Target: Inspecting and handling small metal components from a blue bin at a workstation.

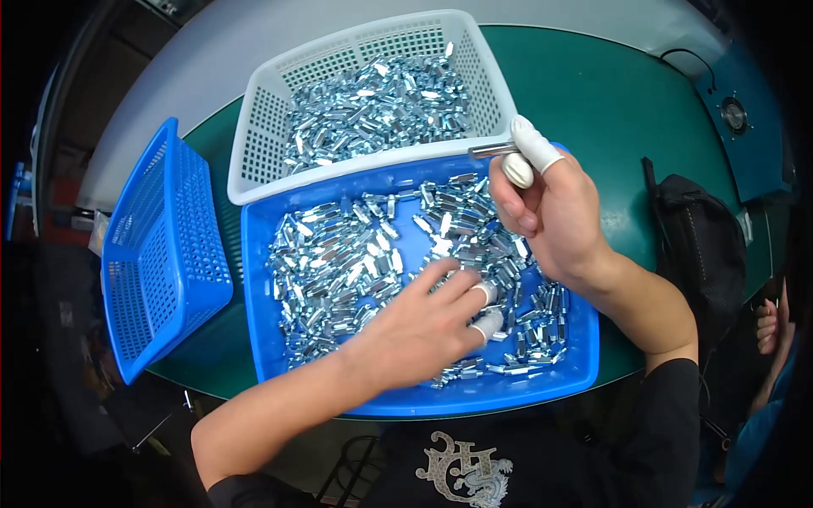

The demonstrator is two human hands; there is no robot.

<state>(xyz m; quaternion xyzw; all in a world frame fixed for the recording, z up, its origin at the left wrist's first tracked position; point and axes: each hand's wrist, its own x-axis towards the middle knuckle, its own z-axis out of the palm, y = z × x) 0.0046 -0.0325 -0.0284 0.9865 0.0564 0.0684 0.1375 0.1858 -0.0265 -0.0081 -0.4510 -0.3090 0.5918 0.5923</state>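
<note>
My left hand (423, 328) is down among the shiny hexagonal metal fittings (334, 262) in the blue tray (251, 326). White finger cots cover its thumb and index finger, which curve toward each other; what lies between their tips is hard to make out. Over the tray's far right corner, my right hand (555, 199) is raised, closed on a short silvery metal rod (491, 151). The rod is pinched between the white-capped thumb and index finger and points left. Part of it is hidden by the fingers.
Behind the tray, a white perforated basket (247, 169) holds many similar fittings. An upright blue perforated basket (203, 241) stands tilted on the left. On the green table's (584, 80) right side are a black bag (699, 245) and a teal device (745, 118). Another person's hand (766, 326) shows far right.
</note>
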